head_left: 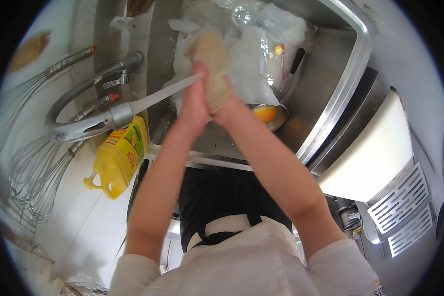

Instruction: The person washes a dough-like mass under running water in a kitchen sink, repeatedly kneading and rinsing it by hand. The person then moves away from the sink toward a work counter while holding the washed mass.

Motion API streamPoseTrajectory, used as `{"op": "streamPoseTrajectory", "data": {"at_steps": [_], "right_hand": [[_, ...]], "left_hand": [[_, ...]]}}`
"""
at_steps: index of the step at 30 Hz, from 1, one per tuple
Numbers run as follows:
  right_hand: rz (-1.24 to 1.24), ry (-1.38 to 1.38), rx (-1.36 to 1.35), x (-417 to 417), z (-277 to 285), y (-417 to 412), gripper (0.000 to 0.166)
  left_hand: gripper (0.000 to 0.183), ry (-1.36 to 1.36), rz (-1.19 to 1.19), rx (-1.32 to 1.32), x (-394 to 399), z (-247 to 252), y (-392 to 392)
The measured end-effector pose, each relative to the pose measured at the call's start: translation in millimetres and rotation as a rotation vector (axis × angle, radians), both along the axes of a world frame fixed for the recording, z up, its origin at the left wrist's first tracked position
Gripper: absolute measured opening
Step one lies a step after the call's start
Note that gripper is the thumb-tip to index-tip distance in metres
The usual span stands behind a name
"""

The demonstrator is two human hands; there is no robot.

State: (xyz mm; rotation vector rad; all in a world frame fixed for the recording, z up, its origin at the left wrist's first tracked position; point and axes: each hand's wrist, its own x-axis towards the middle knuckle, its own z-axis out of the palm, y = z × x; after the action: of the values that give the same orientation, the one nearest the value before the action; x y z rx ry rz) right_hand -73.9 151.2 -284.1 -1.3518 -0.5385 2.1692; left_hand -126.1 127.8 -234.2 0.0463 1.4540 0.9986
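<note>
My left hand (195, 105) and my right hand (226, 110) press together around a beige, wet-looking cloth (215, 74). Motion blurs the cloth, so its exact kind is hard to tell. A stream of water (166, 92) runs from the curved metal faucet (85, 127) and meets my left hand near the thumb. Beneath both hands lies the stainless steel sink (222, 144), holding white translucent plastic sheets or bags (251, 74). Right of my hands, a metal bowl (279, 118) with orange-yellow contents is partly hidden by my forearm.
A black-handled utensil (297, 61) leans in the sink's right side. To the left are a yellow pump jug (120, 157) bearing writing and several wire whisks (51, 162). White boards (377, 148) and slotted metal panels (401, 199) stand at the right.
</note>
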Motion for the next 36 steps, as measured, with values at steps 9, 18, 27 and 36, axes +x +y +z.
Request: {"op": "streamPoseTrajectory", "data": {"at_steps": [9, 18, 27, 36], "right_hand": [[0.109, 0.15, -0.187, -9, -20, 6, 0.032], [0.529, -0.647, 1.093, -12, 34, 57, 0.02], [0.198, -0.115, 0.427, 26, 54, 66, 0.024], [0.061, -0.474, 0.326, 61, 6, 13, 0.029]], "left_hand": [[0.051, 0.099, 0.204, 0.101, -2, 0, -47], [0.026, 0.244, 0.267, 0.182, -47, -3, -64], [0.023, 0.726, -0.094, 0.408, -30, -1, -5], [0.016, 1.069, -0.569, 0.285, -26, 31, 14]]}}
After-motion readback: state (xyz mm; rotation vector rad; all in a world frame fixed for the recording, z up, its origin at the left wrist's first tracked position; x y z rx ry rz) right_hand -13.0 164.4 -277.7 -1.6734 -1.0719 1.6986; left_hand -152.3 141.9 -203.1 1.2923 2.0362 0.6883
